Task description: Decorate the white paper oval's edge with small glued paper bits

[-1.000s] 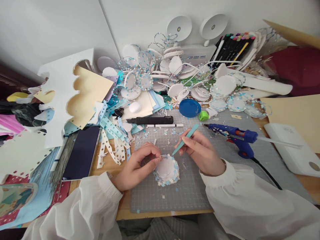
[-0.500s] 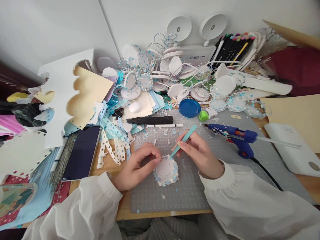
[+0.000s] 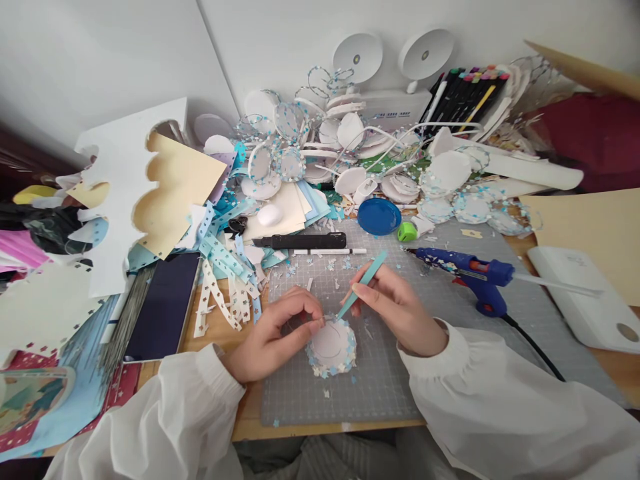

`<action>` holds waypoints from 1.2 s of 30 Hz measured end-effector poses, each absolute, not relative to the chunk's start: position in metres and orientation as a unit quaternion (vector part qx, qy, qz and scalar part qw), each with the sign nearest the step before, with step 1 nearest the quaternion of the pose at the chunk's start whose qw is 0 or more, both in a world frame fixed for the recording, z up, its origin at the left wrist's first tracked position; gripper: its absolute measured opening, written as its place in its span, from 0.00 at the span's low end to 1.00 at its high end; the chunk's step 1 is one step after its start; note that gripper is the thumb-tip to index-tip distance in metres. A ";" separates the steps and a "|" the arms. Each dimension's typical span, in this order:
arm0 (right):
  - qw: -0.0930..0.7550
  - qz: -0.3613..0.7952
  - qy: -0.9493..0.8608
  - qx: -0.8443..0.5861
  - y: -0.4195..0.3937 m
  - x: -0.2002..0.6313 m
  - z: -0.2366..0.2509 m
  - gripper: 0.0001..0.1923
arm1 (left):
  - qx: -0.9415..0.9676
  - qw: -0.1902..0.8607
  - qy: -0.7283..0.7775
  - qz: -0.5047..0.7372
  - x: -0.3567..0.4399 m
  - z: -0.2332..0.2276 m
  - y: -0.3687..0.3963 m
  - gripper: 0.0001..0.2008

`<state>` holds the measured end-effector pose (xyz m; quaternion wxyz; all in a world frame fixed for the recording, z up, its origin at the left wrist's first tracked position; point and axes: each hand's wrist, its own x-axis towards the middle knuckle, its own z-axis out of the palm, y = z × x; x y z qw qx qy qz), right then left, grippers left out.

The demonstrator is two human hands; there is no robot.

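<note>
The left hand (image 3: 273,333) pinches the left rim of a white paper disc (image 3: 331,345) between thumb and fingertips. The disc, edged with small blue and white stars, lies flat on the grey cutting mat (image 3: 400,380), near its front centre. The right hand (image 3: 400,308) is closed on teal tweezers (image 3: 361,285), whose tip touches the disc's upper rim. A blue glue gun (image 3: 470,273) lies on the mat, to the right of the hands and apart from them.
</note>
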<state>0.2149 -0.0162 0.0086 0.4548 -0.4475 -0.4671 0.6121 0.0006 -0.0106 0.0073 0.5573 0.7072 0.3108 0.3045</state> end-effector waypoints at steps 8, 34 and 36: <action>0.560 0.534 -0.448 -0.449 -0.014 0.213 0.007 0.08 | 0.738 0.536 0.295 0.285 0.002 0.011 -0.009 0.07; 0.479 0.673 -0.480 -0.295 -0.015 0.218 0.012 0.06 | 0.632 0.593 0.267 0.422 -0.001 -0.002 -0.007 0.10; 0.477 0.679 -0.478 -0.288 -0.015 0.218 0.012 0.05 | 0.625 0.594 0.266 0.431 -0.001 -0.001 -0.007 0.09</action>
